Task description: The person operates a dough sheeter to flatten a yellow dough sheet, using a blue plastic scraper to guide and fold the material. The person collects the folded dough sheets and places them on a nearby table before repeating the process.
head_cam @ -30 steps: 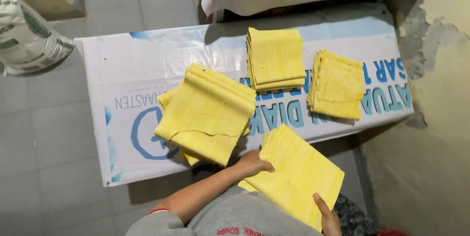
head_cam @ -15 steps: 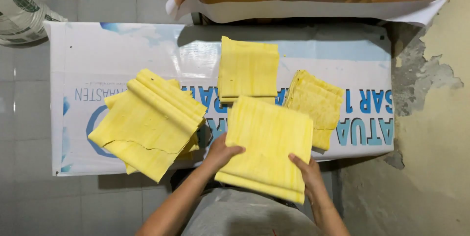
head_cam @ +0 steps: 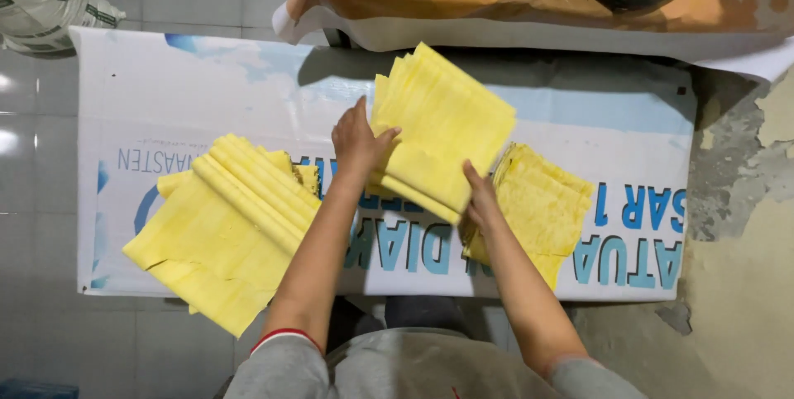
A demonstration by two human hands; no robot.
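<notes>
Grey tiled floor under a white printed banner sheet (head_cam: pixel 207 85) that serves as the worktop for stacks of yellow cloths.

Both hands steady a tilted stack of folded yellow cloths (head_cam: pixel 447 122) at the sheet's middle: the left hand (head_cam: pixel 357 141) clasps its near-left edge, thumb on top, while the right hand (head_cam: pixel 480 200) grips the lower corner, likely to keep the layers square. Thin and crisp-creased, its edges are stepped. A fanned yellow pile (head_cam: pixel 227 234) lies left, a flatter one (head_cam: pixel 542 209) right.

Bare banner (head_cam: pixel 207 89) far-left; yellow stacks (head_cam: pixel 227 234) flanking hands (head_cam: pixel 357 144)
</notes>
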